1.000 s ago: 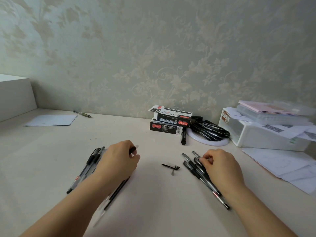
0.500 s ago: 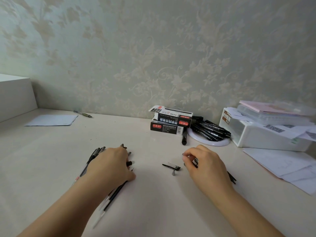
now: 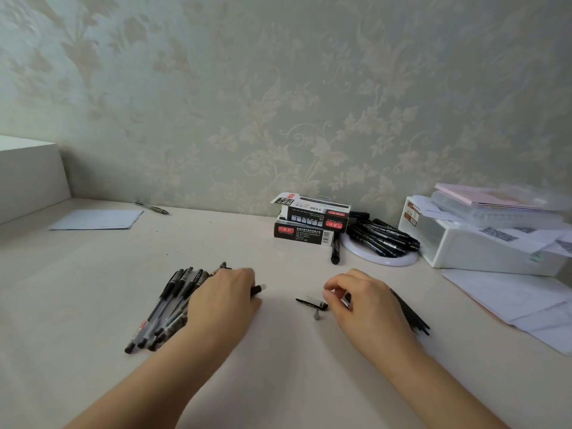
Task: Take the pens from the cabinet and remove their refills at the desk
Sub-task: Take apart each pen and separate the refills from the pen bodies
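— Since you're closer, why is the counter (image 3: 93, 305) split up like that?

— Sorting, I'd guess. Biggest first: the white storage box (image 3: 483, 246) with papers on top sits out of the way on the right. Next, two pen cartons (image 3: 309, 226) stacked by the wall, one with its flap up, likely the source. Beside them a heap of black markers (image 3: 383, 236) on a white ring, too tangled to count.

— And the pens themselves?

— Two groups. The left hand (image 3: 223, 300) lies over a fanned bunch of capped gel pens (image 3: 173, 301), fingers curled down on them as if raking them together; I count five or six, no surer. The right hand (image 3: 368, 305) covers a bundle of thin dark sticks (image 3: 411, 314), refills perhaps; its thumb and forefinger are bent close together just beside a loose black cap (image 3: 311, 302), though I cannot tell what they pinch.

— Smaller bits?

— One cap, one little grey tip (image 3: 316, 314) just below it. Parked in the middle, I'd say, so they don't stray.
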The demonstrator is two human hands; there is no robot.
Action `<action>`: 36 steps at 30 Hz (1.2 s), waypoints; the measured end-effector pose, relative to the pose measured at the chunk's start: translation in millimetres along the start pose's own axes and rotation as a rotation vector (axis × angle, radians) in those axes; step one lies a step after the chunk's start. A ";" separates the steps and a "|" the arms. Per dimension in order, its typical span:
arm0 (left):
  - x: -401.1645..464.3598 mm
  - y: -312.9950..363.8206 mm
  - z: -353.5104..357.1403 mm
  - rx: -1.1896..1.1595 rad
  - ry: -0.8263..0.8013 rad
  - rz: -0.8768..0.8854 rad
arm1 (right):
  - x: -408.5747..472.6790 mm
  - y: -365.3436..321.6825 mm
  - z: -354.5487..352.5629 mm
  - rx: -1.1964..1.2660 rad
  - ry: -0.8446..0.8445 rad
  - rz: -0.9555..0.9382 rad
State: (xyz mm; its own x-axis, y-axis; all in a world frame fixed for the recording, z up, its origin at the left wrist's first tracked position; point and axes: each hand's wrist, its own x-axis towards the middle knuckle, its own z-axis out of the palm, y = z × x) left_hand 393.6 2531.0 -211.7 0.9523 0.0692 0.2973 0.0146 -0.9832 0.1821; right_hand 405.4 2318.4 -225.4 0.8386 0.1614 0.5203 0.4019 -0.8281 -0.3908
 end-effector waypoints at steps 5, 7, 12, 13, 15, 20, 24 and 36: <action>-0.5 -5.5 -3.0 0.000 -0.013 -0.012 | 0.6 -0.2 0.2 0.000 -0.009 -0.010; -2.0 -6.8 -3.3 0.032 -0.044 -0.001 | 0.7 -0.1 0.4 -0.006 -0.016 -0.012; -4.7 -4.8 -1.5 0.048 -0.054 0.011 | -0.5 -0.5 0.5 0.003 -0.026 -0.011; -4.7 -4.5 -1.1 0.055 -0.051 0.013 | -0.7 -0.6 0.4 0.004 -0.025 -0.011; -5.1 -4.4 -0.6 0.080 -0.051 0.012 | -0.6 -0.7 0.7 0.005 -0.028 -0.006; -4.3 0.9 -3.6 0.010 0.008 0.021 | -0.7 -5.5 -0.1 0.094 -0.027 0.021; -0.4 15.6 -9.1 -0.654 0.080 0.114 | -0.4 -22.4 -3.9 0.598 -0.127 0.179; -6.3 25.5 -3.3 -1.082 -0.216 0.105 | 0.1 -34.1 -4.9 1.168 -0.132 0.454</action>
State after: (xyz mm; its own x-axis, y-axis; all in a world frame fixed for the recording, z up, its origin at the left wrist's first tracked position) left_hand 386.9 2506.1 -205.8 0.9679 -0.1404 0.2086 -0.2430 -0.3083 0.9197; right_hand 390.0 2344.0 -208.3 0.9894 0.0949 0.1097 0.0965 0.1339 -0.9863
